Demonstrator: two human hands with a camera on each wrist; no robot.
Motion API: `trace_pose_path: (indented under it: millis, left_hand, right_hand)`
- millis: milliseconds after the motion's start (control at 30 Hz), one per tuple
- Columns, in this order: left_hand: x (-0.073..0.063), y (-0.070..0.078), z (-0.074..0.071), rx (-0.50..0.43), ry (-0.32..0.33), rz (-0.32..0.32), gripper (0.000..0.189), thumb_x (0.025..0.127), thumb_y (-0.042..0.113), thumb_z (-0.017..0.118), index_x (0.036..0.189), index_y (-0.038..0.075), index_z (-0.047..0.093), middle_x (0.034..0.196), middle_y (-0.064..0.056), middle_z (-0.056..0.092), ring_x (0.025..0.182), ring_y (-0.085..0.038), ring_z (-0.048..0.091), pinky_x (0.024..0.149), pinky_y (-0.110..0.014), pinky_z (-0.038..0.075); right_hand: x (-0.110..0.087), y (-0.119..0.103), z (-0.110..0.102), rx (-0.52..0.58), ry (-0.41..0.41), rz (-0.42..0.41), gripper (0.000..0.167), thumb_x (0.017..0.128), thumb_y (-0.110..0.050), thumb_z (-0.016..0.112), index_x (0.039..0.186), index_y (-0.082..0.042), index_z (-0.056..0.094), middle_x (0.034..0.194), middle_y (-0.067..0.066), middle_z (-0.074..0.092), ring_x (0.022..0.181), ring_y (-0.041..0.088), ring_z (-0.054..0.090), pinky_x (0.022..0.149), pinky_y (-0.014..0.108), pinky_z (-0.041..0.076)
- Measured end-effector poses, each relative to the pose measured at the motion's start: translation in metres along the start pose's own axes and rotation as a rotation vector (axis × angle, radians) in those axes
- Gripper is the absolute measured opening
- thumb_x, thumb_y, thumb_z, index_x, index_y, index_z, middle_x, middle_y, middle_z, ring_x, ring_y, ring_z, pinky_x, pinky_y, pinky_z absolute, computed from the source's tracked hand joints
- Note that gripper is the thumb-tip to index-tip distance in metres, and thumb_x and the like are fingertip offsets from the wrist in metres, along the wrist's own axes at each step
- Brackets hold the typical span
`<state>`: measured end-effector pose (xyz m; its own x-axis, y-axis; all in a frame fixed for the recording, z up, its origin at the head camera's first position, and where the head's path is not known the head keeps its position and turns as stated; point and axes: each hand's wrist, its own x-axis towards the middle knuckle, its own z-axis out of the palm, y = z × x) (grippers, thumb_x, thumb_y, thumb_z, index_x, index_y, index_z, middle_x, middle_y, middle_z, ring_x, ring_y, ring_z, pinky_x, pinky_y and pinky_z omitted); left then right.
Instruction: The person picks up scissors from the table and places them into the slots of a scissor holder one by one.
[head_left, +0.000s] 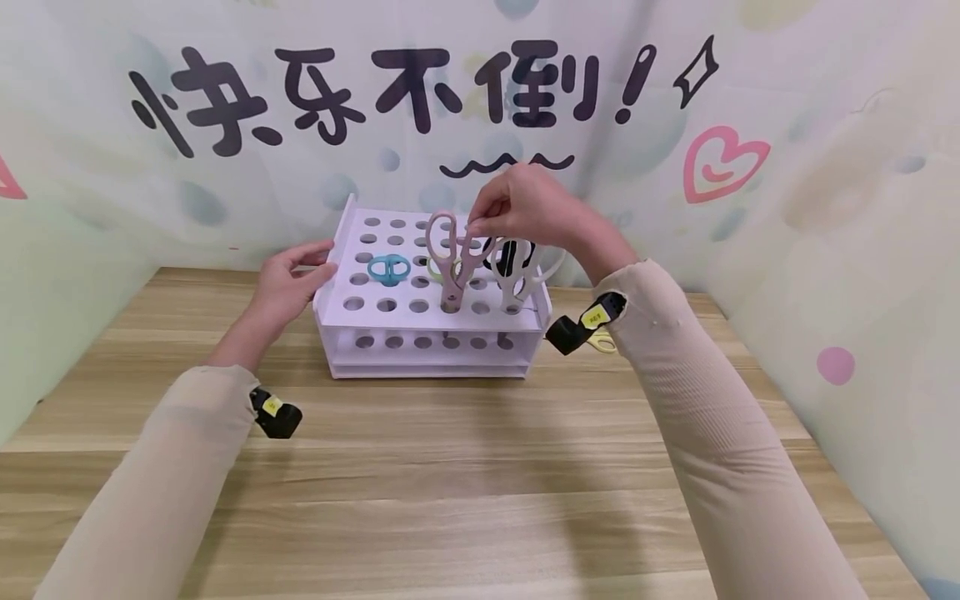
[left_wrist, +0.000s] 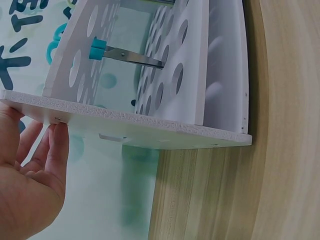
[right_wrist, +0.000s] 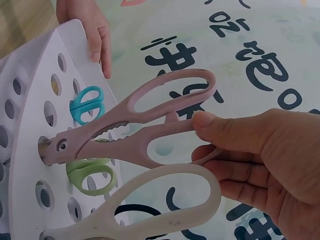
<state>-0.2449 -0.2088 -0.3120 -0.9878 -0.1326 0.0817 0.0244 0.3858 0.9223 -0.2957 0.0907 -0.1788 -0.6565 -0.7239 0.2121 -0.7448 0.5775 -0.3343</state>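
Observation:
A pair of pink scissors (head_left: 453, 275) stands handles up in a front-row hole of the white rack (head_left: 428, 372). My right hand (head_left: 536, 204) pinches its right handle loop between thumb and fingers. My left hand (head_left: 288, 279) touches the rack's left side panel, its fingers fairly straight against the outer face (left_wrist: 57, 150). Left of the pink pair sit blue scissors (head_left: 388, 268), their blade showing between the rack's layers in the left wrist view. Green scissors (right_wrist: 91, 176) are partly hidden behind the pink pair. White scissors (right_wrist: 167, 217) and black-handled scissors (head_left: 489, 257) stand to the right.
Yellow scissors (head_left: 602, 341) lie on the wooden table (head_left: 420, 492) right of the rack, partly covered by the right wrist camera. A printed curtain (head_left: 405, 158) hangs close behind the rack. Rows of round holes run across its upper layers.

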Motion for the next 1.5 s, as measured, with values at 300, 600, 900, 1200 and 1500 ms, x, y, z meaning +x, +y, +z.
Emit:
trace_pose_path:
  millis: [300,600,900,1200,1500]
  left_hand:
    - [0.000,0.000,-0.001,0.012,0.011,0.012,0.050,0.091,0.027,0.056,0.137,0.011,0.044,0.124,-0.013,0.045,0.106,-0.022,0.050,0.071,-0.012,0.046]
    - [0.001,0.000,0.000,0.029,0.001,0.019,0.049,0.092,0.026,0.055,0.137,0.012,0.044,0.126,-0.014,0.045,0.113,-0.027,0.048,0.077,-0.014,0.046]
    - [0.001,0.001,0.000,0.035,0.005,0.019,0.050,0.092,0.027,0.055,0.137,0.011,0.043,0.126,-0.014,0.045,0.114,-0.028,0.047,0.078,-0.015,0.045]
    - [0.000,-0.001,0.000,0.024,0.001,0.020,0.050,0.092,0.028,0.055,0.137,0.011,0.043,0.127,-0.015,0.044,0.112,-0.028,0.047,0.075,-0.013,0.045]
    - [0.000,0.000,-0.001,0.051,-0.010,0.019,0.052,0.092,0.031,0.054,0.138,0.012,0.042,0.128,-0.015,0.044,0.115,-0.030,0.046,0.079,-0.016,0.045]
  right_hand:
    - [0.002,0.002,0.001,0.032,0.004,0.024,0.011,0.079,-0.020,0.073,0.084,-0.011,0.073,0.075,-0.001,0.066,0.066,0.010,0.057,0.062,0.023,0.045]
    - [-0.003,0.003,-0.009,0.094,0.043,0.018,0.018,0.081,-0.016,0.070,0.094,-0.004,0.071,0.084,0.005,0.067,0.073,0.012,0.059,0.069,0.024,0.047]
    - [-0.019,0.011,-0.027,0.078,0.094,0.051,0.016,0.084,-0.015,0.067,0.095,-0.003,0.071,0.087,0.006,0.067,0.073,0.014,0.058,0.068,0.023,0.046]
    - [-0.043,0.035,-0.037,0.019,0.106,0.113,0.017,0.085,-0.016,0.066,0.097,-0.004,0.071,0.086,0.006,0.067,0.073,0.014,0.056,0.066,0.024,0.044]
    - [-0.071,0.058,-0.038,0.021,0.095,0.236,0.021,0.086,-0.019,0.065,0.100,-0.004,0.070,0.089,0.009,0.067,0.076,0.018,0.055,0.067,0.025,0.045]
